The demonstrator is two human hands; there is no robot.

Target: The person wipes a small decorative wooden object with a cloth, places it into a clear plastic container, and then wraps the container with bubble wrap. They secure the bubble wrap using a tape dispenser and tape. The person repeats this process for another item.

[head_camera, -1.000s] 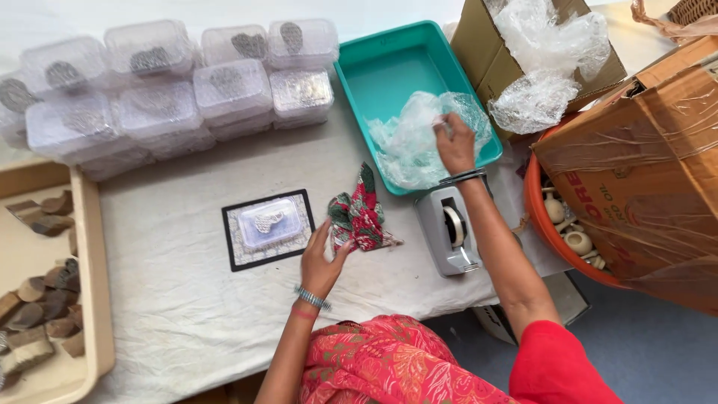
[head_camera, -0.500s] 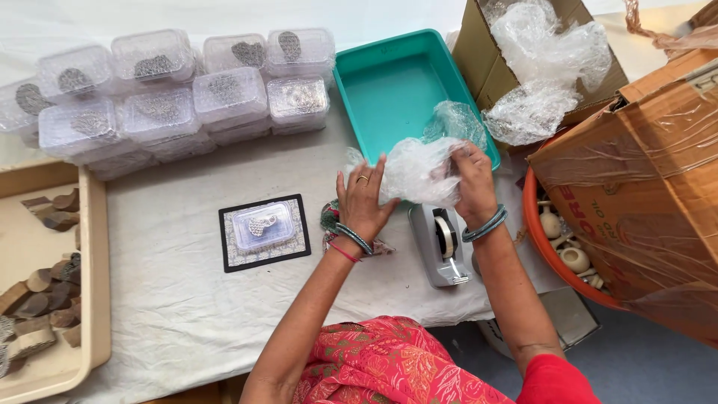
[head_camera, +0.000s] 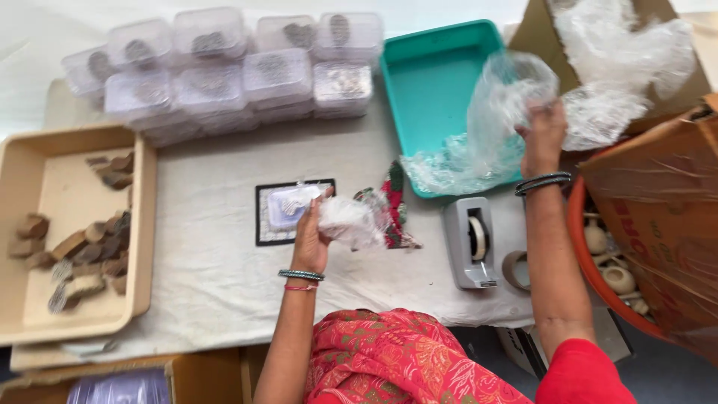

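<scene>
A large sheet of bubble wrap (head_camera: 490, 131) is held up over the teal tray (head_camera: 434, 82) at one o'clock, pinched at its top edge by the right hand (head_camera: 542, 135) — the fingers are hidden behind the film. A smaller wad (head_camera: 348, 219) at centre is clutched by the left hand (head_camera: 310, 239), fingers closed round it; what it wraps cannot be made out.

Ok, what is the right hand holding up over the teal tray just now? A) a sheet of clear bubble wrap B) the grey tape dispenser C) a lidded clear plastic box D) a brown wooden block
A: the right hand grips a crinkled sheet of clear bubble wrap raised above the teal tray, while the tape dispenser sits untouched on the table.
</scene>
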